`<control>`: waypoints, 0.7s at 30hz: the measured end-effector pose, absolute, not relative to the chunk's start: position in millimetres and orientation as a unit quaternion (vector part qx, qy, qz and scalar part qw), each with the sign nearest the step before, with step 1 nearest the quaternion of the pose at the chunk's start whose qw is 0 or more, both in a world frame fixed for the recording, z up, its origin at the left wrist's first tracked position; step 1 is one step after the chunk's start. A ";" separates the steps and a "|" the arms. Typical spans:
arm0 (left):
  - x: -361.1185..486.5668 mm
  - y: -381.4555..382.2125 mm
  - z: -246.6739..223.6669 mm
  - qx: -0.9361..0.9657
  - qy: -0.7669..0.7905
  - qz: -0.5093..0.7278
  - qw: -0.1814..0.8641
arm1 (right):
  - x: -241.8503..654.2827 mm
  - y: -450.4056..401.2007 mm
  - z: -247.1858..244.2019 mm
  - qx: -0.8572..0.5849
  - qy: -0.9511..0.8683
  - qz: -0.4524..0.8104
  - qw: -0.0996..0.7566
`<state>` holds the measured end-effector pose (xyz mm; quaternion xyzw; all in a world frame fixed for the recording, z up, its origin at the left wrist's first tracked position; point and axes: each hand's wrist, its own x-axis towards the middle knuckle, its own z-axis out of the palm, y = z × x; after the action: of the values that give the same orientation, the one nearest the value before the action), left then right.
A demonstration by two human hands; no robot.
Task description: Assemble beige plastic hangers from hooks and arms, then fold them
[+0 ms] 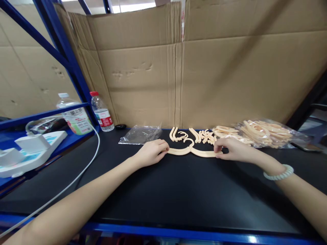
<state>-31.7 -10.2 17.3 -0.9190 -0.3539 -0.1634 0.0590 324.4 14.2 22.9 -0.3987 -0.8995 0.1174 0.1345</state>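
Note:
A cream-coloured clothes hanger [201,153] lies across the black tabletop, its hook pointing to the back. My left hand [153,152] pinches the tip of its left arm. At the other end, my right hand [231,149] has thumb and fingers closed round the tip of the right arm. Just behind the hanger are loose cream hanger arms [173,134], a separate hook [183,135] and a small heap of curved pieces [208,136]. More hanger parts [224,131] lie behind my right hand.
Clear plastic bags [268,132] with many cream parts lie at the back right. A flat clear bag [140,134] rests left of centre. A water bottle [103,114] stands back left, near a white power strip [33,153] with a cable [89,163]. Cardboard [138,85] walls the back.

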 end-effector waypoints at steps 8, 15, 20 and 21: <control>-31.1 -10.6 17.0 -0.917 -0.357 -0.165 0.062 | 322.2 11.9 25.6 -0.400 -0.900 0.113 0.133; -30.1 -10.7 16.4 -0.915 -0.358 -0.174 0.062 | 323.3 13.2 24.3 -0.404 -0.898 0.109 0.133; -29.5 -11.0 15.5 -0.912 -0.362 -0.180 0.064 | 323.0 13.0 24.3 -0.408 -0.897 0.109 0.133; -29.3 -11.2 15.4 -0.911 -0.364 -0.181 0.064 | 322.8 12.8 24.4 -0.410 -0.896 0.107 0.133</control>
<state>-29.3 -11.2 15.4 -0.9115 -0.3636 -0.1814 0.0643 322.8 12.8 24.4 -0.4099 -0.8960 0.1072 0.1332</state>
